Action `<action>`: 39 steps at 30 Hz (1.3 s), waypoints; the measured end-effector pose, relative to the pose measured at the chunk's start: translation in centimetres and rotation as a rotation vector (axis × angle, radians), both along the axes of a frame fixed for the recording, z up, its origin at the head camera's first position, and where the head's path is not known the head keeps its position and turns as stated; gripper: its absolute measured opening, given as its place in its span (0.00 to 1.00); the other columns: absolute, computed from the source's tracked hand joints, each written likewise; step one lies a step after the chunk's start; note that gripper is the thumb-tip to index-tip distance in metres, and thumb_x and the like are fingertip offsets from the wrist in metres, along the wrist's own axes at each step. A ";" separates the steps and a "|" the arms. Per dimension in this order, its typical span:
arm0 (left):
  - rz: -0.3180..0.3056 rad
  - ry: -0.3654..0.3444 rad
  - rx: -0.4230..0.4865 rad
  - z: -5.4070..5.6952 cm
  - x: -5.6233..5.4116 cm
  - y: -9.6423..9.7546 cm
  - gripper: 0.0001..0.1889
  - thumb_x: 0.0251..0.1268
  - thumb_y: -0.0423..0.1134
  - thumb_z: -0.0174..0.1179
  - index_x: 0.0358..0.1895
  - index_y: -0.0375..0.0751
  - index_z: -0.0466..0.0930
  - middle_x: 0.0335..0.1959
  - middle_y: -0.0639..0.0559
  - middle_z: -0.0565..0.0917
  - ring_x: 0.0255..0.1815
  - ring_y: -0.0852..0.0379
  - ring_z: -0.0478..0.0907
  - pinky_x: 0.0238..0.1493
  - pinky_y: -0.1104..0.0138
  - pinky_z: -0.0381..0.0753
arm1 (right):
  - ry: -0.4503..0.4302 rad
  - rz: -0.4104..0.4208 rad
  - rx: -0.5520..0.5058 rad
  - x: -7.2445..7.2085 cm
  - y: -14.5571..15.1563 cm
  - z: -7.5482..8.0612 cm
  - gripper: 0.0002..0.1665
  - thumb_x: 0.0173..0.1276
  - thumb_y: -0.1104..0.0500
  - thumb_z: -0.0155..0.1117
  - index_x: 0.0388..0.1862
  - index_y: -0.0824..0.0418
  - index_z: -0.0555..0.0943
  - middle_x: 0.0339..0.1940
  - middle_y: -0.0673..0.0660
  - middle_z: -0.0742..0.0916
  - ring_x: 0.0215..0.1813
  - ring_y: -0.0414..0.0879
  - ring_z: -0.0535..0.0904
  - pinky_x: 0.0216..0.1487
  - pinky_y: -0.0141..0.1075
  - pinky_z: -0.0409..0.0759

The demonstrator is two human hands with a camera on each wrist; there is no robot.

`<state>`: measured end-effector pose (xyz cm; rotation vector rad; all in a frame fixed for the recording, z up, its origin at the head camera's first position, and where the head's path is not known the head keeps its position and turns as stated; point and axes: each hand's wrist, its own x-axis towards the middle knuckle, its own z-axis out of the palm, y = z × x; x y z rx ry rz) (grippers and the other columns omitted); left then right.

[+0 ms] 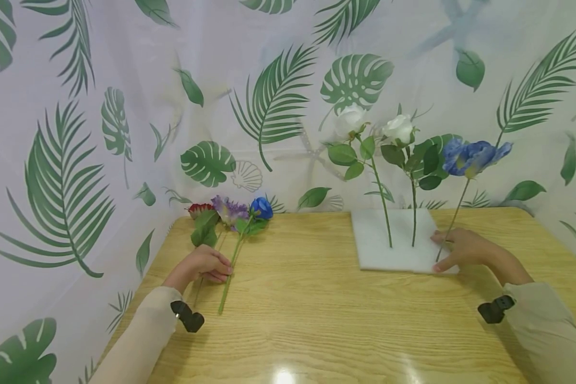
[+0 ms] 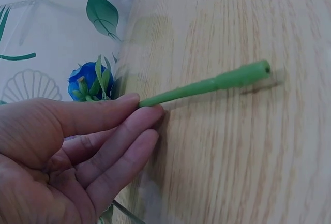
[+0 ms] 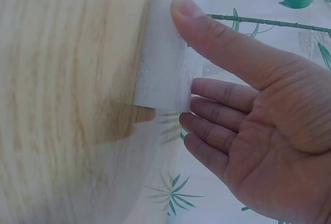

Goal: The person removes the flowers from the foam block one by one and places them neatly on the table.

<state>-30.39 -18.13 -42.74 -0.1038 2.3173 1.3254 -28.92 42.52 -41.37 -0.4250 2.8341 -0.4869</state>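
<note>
My left hand (image 1: 206, 265) pinches the green stem (image 2: 207, 87) of a blue rose (image 1: 261, 208) between thumb and fingers. In the left wrist view, the stem's hollow end points away from the fingertips, just above the wood. A purple flower (image 1: 229, 211) and a red flower (image 1: 200, 210) lie beside the rose. At the right, my right hand (image 1: 470, 249) rests against a white foam board (image 1: 376, 258), thumb by the front edge and loosely extended fingers along the right side. A pale blue flower (image 1: 475, 158) stands tilted there, its stem passing by that thumb.
Two white roses, one left (image 1: 351, 121) and one right (image 1: 399, 129), stand upright in the foam board at the back of the wooden table (image 1: 307, 309). Behind them hangs a leaf-patterned curtain (image 1: 288, 176).
</note>
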 end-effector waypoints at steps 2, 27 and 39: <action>-0.006 0.002 -0.016 0.0 0.0 0.1 0.13 0.64 0.27 0.67 0.50 0.23 0.83 0.26 0.50 0.89 0.23 0.60 0.85 0.36 0.63 0.91 | 0.003 0.000 -0.002 0.0 0.1 -0.1 0.57 0.52 0.44 0.83 0.68 0.79 0.70 0.70 0.81 0.71 0.69 0.82 0.63 0.66 0.71 0.68; -0.057 -0.009 -0.054 0.7 -0.1 0.4 0.13 0.66 0.28 0.66 0.52 0.25 0.83 0.25 0.50 0.89 0.22 0.60 0.85 0.31 0.64 0.90 | -0.005 -0.011 0.037 -0.1 0.0 0.1 0.55 0.53 0.45 0.83 0.69 0.78 0.70 0.70 0.81 0.70 0.69 0.82 0.63 0.67 0.71 0.67; -0.049 0.043 -0.025 1.7 -0.5 0.8 0.16 0.66 0.28 0.65 0.54 0.23 0.81 0.29 0.46 0.90 0.24 0.60 0.86 0.33 0.64 0.90 | 0.024 0.005 0.027 -0.3 0.3 -0.4 0.56 0.52 0.45 0.83 0.68 0.79 0.71 0.69 0.81 0.72 0.68 0.82 0.65 0.65 0.70 0.70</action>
